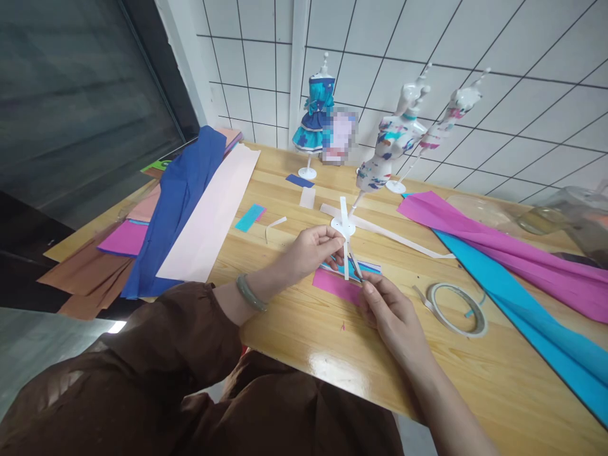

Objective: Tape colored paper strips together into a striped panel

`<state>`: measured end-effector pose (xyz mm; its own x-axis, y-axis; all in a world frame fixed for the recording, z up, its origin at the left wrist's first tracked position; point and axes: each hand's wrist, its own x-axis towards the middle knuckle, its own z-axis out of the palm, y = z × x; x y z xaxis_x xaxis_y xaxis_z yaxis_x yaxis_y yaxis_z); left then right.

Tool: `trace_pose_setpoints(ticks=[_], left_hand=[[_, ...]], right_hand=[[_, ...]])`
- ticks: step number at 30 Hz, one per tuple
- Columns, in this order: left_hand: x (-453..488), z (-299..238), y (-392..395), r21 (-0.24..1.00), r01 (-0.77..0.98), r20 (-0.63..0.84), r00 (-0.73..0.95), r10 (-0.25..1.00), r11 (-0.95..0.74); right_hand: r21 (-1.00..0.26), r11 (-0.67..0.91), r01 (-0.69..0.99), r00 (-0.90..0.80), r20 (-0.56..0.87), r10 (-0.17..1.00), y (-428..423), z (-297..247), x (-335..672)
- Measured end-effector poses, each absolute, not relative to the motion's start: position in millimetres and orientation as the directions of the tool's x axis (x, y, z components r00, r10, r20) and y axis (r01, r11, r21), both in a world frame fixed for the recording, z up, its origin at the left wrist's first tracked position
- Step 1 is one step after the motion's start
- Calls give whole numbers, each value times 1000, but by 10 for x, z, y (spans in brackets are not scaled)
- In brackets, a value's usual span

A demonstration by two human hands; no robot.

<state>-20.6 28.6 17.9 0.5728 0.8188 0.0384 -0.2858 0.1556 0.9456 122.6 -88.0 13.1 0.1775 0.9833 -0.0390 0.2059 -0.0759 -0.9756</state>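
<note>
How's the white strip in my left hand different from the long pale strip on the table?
The held strip is gripped in your left hand; the long strip lies on the table. The held strip looks shorter than the long strip. Both are narrow and whitish.

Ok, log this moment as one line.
left hand: pinching white strip | right hand: holding slim metal tool at strip | on table: pink piece, tape roll
</note>
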Motion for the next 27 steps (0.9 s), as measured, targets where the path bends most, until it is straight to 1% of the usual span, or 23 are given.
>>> trace_pose_setpoints(ticks=[3,8,10,12,14,18,19,21,24,26,27], left_hand=[[-217,174,312,944,-300,56,551,832,135],[-226,165,345,942,-300,27,507,861,147],[-224,155,352,947,-285,8,485,874,150],[-218,144,353,955,-261,2,474,881,138],[-212,139,345,965,-236,12,477,879,115],[-208,157,315,974,-192,-5,509,861,119],[-209,164,309,970,-195,-23,517,855,145],[-215,172,303,946,-231,-63,559,827,228],[-225,163,304,873,-319,-73,664,744,370],[-229,146,305,832,-361,-50,709,704,422],[-229,137,305,819,-373,-41,719,693,436]], right_hand=[[-984,-131,121,159,-111,981,-880,113,1243],[-978,-188,-94,225,-205,953,-848,110,1284],[-966,-186,-179,251,-228,941,-834,122,1294],[-961,-168,-218,264,-223,938,-828,134,1296],[-963,-165,-215,236,-215,948,-833,140,1292],[-959,-217,-182,99,-237,966,-852,126,1280],[-960,-223,-171,98,-241,965,-855,124,1277],[-969,-211,-129,153,-230,961,-857,128,1268],[-981,-195,20,221,-186,957,-858,156,1245],[-978,-179,104,202,-155,967,-859,167,1227],[-979,-166,120,185,-143,972,-860,165,1219]])
